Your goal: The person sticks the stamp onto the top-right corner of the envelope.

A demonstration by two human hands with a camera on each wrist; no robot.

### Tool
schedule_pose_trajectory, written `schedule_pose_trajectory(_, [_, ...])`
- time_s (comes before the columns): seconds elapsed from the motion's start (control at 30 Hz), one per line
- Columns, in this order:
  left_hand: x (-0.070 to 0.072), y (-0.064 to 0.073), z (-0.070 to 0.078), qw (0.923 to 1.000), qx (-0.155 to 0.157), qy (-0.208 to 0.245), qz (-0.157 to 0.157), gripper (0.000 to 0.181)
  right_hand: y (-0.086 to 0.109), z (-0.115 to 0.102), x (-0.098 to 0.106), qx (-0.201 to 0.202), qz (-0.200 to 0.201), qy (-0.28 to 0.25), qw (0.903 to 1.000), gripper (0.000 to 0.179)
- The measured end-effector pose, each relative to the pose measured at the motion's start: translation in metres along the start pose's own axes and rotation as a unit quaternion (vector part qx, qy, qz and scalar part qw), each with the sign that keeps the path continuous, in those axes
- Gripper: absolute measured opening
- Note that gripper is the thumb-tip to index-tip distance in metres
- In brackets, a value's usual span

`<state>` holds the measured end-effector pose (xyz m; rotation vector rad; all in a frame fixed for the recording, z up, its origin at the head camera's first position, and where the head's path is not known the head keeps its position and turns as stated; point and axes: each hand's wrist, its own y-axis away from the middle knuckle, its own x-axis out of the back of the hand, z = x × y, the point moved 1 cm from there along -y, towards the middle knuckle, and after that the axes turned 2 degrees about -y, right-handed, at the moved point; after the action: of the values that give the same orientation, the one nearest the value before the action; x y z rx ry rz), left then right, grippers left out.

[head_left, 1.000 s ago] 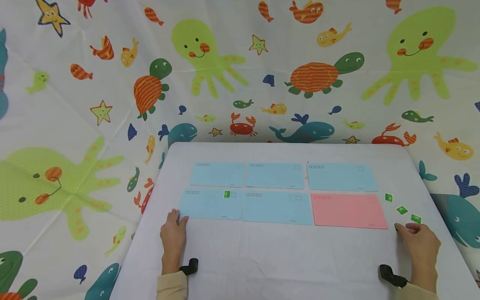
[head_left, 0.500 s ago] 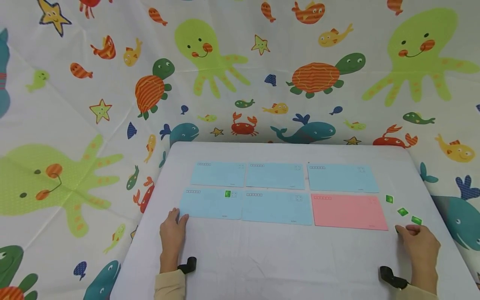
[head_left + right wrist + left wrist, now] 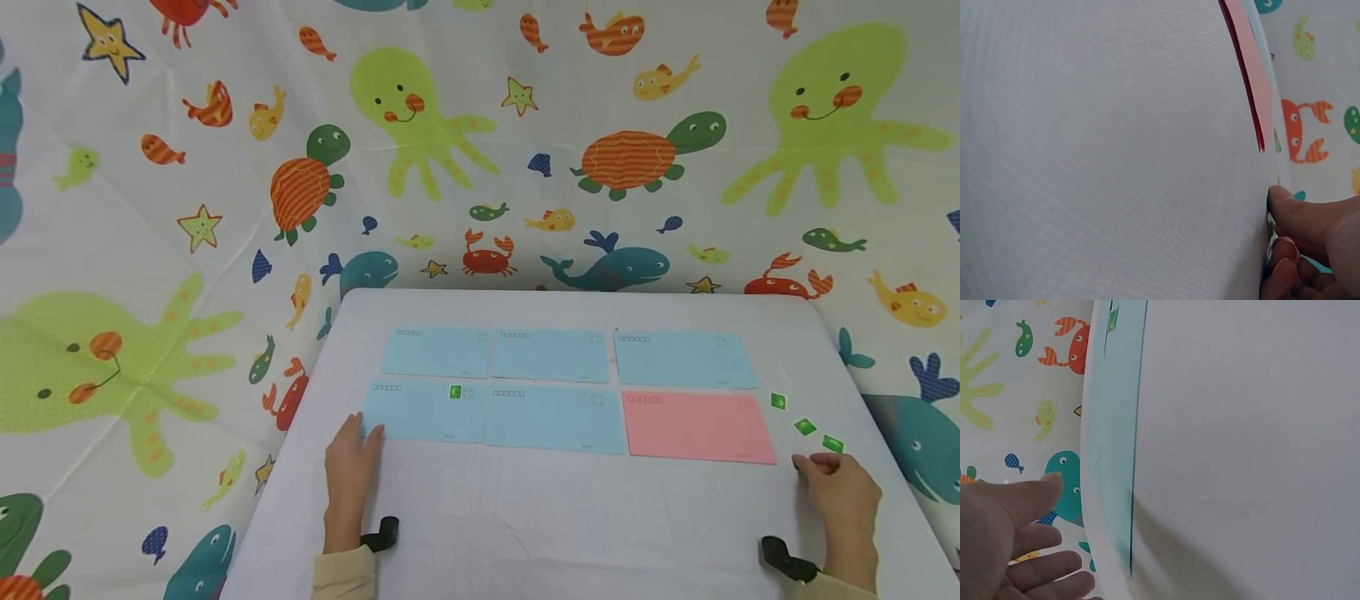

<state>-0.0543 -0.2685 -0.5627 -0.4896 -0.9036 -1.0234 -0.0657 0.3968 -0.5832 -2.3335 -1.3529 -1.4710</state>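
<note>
Several blue envelopes and one pink envelope (image 3: 698, 428) lie in two rows on the white table. My left hand (image 3: 352, 471) is at the lower left corner of the near-left blue envelope (image 3: 412, 412), fingers relaxed; in the left wrist view the left hand (image 3: 1029, 544) has its thumb apart from the fingers. A small green stamp (image 3: 455, 392) lies beside the printed corner boxes of that envelope. Right of the pink envelope, my right hand (image 3: 842, 496) pinches a small dark-green piece, apparently a stamp, mostly hidden by the thumb. In the right wrist view the right hand (image 3: 1310, 240) is low against the table.
Three loose green stamps lie between the pink envelope and my right hand, one of them a green stamp (image 3: 778, 402) farthest back. The white tablecloth (image 3: 555, 525) spreads in front of the envelopes. A cloth printed with sea animals (image 3: 480, 150) hangs behind the table.
My left hand has shifted slightly right at the envelope corner, its thumb a little farther out. The right hand keeps its pinch almost in place; the view has tilted slightly.
</note>
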Motion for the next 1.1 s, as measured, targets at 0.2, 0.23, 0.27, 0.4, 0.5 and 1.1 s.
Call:
schedule_pose_trajectory(0.2, [-0.002,0.005,0.020,0.9997,-0.018,0.015,0.010,0.057,0.000,0.000,0.000,0.003,0.001,0.000,1.0000,0.046])
schedule_pose_trajectory(0.23, [-0.002,0.007,0.024,0.9996,-0.021,0.015,0.009,0.057,0.001,0.000,0.000,0.003,0.002,0.000,1.0000,0.046])
schedule_pose_trajectory(0.27, [-0.003,0.008,0.027,0.9995,-0.024,0.017,0.006,0.057,0.001,0.000,0.001,0.003,0.003,0.001,1.0000,0.046])
schedule_pose_trajectory(0.4, [-0.008,0.015,0.041,0.9993,-0.034,0.017,-0.005,0.057,0.003,-0.001,0.001,0.004,0.004,0.003,1.0000,0.045])
schedule_pose_trajectory(0.5, [-0.012,0.020,0.051,0.9991,-0.036,0.016,-0.014,0.057,0.004,-0.002,0.001,0.007,0.004,0.007,0.9999,0.045])
schedule_pose_trajectory(1.1, [-0.038,0.045,0.087,0.9918,-0.119,0.025,-0.040,0.054,0.005,-0.002,-0.002,-0.001,-0.008,0.001,1.0000,0.052])
